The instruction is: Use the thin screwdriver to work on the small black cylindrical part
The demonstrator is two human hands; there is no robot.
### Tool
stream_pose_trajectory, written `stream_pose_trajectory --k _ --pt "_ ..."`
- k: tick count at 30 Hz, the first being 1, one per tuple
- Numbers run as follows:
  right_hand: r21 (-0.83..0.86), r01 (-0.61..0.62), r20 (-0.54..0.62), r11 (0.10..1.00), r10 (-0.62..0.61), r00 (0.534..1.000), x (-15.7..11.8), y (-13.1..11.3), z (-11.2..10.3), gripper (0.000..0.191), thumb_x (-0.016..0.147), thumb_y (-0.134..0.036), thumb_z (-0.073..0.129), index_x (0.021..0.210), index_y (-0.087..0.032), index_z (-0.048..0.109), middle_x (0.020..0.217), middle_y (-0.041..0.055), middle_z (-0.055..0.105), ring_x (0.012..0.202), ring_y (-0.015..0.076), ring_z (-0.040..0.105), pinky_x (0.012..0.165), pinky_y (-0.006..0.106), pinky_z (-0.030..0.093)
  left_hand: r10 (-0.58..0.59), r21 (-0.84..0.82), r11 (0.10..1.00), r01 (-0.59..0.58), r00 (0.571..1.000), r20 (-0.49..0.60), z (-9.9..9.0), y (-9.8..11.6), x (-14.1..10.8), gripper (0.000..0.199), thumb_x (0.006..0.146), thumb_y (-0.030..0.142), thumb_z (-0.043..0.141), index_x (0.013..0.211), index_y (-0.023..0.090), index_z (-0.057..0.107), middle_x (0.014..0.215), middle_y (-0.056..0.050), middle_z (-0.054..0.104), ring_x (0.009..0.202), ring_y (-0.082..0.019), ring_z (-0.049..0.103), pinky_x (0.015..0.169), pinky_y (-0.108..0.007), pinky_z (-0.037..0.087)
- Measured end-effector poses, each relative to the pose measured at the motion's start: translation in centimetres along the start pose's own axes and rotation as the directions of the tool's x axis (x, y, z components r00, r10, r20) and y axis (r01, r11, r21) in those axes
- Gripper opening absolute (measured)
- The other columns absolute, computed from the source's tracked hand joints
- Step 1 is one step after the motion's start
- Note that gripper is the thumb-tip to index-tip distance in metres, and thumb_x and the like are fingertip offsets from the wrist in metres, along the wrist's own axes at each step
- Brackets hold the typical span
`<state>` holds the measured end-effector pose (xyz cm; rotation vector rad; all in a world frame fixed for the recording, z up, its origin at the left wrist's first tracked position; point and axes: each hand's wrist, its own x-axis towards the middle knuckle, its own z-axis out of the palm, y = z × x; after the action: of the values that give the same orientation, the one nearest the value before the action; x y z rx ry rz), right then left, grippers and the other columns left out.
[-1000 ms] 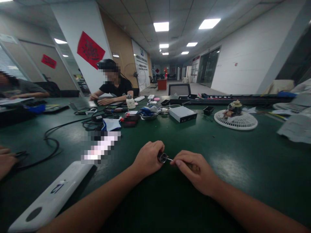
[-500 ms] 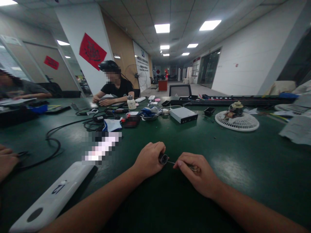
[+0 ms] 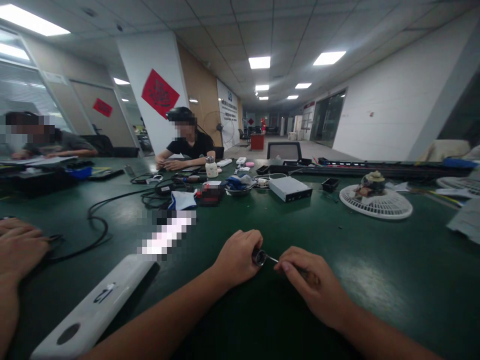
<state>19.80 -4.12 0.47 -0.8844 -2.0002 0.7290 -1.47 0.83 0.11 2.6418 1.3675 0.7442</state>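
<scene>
My left hand [image 3: 238, 257] is closed around a small dark cylinder [image 3: 259, 257] whose round, hollow-looking end faces me. Most of the cylinder is hidden by the fingers. To the right, my right hand [image 3: 305, 277] grips a screwdriver [image 3: 312, 279] with an amber-brown handle. Its thin metal shaft points left, and the tip meets the rim of the cylinder's open end; I cannot tell how far inside it goes. Both hands are just above or on the green table [image 3: 292, 225].
Left of my forearm lies a long white device [image 3: 112, 285] with a lit, pixelated end. Another person's hand [image 3: 22, 247] is at the left edge, near a black cable [image 3: 99, 240]. Farther back are a grey disc drive [image 3: 290, 188], a white fan grille [image 3: 375, 202] and a seated person [image 3: 193, 145].
The view has tilted up and turned left, so the scene appears lower and farther right. Both hands keep their holds; the screwdriver shaft now slants more at the cylinder's opening.
</scene>
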Motion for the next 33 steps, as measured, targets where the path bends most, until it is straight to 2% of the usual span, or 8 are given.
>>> stream_pose_trajectory --k 5,9,12,16,19,25,30,33 --pt "0.047 0.014 0.078 0.999 -0.018 0.997 -0.07 -0.37 -0.03 0.022 0.099 -0.023 0.049 0.093 -0.020 0.070 0.089 0.0027 0.067 0.082 0.0150 0.063 0.074 0.026 0.046 0.001 0.002 1.000 -0.001 1.000 0.011 -0.18 0.08 -0.02 0.019 0.074 0.016 0.061 0.082 0.021 0.045 0.079 0.002 0.057 0.071 -0.016 0.049 0.065 -0.028 0.031" --pt "-0.017 -0.012 0.027 1.000 0.012 1.000 -0.09 -0.09 -0.18 0.025 0.099 -0.023 0.049 0.085 -0.019 0.068 0.084 0.0021 0.066 0.077 0.0145 0.062 0.071 0.027 0.045 0.015 0.006 1.000 -0.015 1.000 0.010 -0.15 0.14 0.04 0.019 0.074 0.016 0.061 0.082 0.021 0.045 0.078 0.002 0.057 0.071 -0.016 0.049 0.065 -0.028 0.031" --pt "-0.008 -0.011 0.000 1.000 0.011 1.000 -0.05 -0.05 -0.08 0.024 0.100 -0.024 0.048 0.088 -0.019 0.068 0.087 0.0026 0.066 0.080 0.0149 0.062 0.073 0.027 0.045 0.025 0.007 1.000 -0.025 1.000 0.012 -0.10 0.13 0.08 0.019 0.074 0.017 0.061 0.081 0.021 0.044 0.078 0.001 0.056 0.071 -0.016 0.049 0.065 -0.029 0.031" --pt "0.058 0.006 0.085 0.998 -0.011 0.996 -0.01 -0.38 0.14 0.021 0.099 -0.025 0.049 0.090 -0.020 0.067 0.094 0.0035 0.067 0.085 0.0156 0.063 0.076 0.027 0.046 0.027 0.013 1.000 -0.028 1.000 0.010 -0.07 0.06 0.03 0.020 0.073 0.017 0.062 0.082 0.021 0.045 0.079 0.001 0.056 0.071 -0.016 0.048 0.065 -0.029 0.032" --pt "0.045 -0.004 0.125 0.999 -0.002 0.992 -0.01 -0.24 0.08 0.024 0.100 -0.026 0.048 0.089 -0.020 0.068 0.090 0.0033 0.067 0.083 0.0157 0.063 0.075 0.028 0.046 0.035 0.023 0.999 -0.035 0.999 0.013 -0.10 0.08 -0.03 0.019 0.073 0.016 0.061 0.082 0.021 0.045 0.079 0.002 0.056 0.070 -0.016 0.048 0.065 -0.029 0.031" --pt "-0.021 -0.042 0.023 0.999 0.043 0.999 0.00 0.27 0.03 0.026 0.101 -0.028 0.047 0.087 -0.020 0.067 0.087 0.0029 0.066 0.080 0.0159 0.062 0.072 0.028 0.045 0.036 0.025 0.999 -0.037 0.999 0.017 -0.15 0.15 -0.02 0.020 0.072 0.017 0.062 0.082 0.021 0.045 0.079 0.002 0.056 0.071 -0.016 0.048 0.065 -0.029 0.031" --pt "0.051 -0.002 0.108 0.999 -0.004 0.994 -0.03 -0.23 0.05 0.021 0.100 -0.024 0.049 0.091 -0.020 0.068 0.093 0.0029 0.067 0.085 0.0148 0.063 0.076 0.026 0.046 0.033 0.026 0.999 -0.033 0.999 0.021 -0.13 0.15 0.03 0.019 0.073 0.016 0.061 0.082 0.021 0.044 0.080 0.001 0.056 0.071 -0.016 0.048 0.066 -0.029 0.031" --pt "0.021 -0.001 0.081 1.000 0.000 0.997 -0.07 -0.06 -0.12 0.023 0.099 -0.023 0.049 0.088 -0.019 0.068 0.088 0.0024 0.067 0.081 0.0145 0.063 0.073 0.026 0.046 0.029 0.027 0.999 -0.029 0.999 0.031 -0.12 0.15 0.06 0.019 0.073 0.016 0.060 0.082 0.021 0.044 0.080 0.001 0.057 0.072 -0.016 0.048 0.066 -0.029 0.031"
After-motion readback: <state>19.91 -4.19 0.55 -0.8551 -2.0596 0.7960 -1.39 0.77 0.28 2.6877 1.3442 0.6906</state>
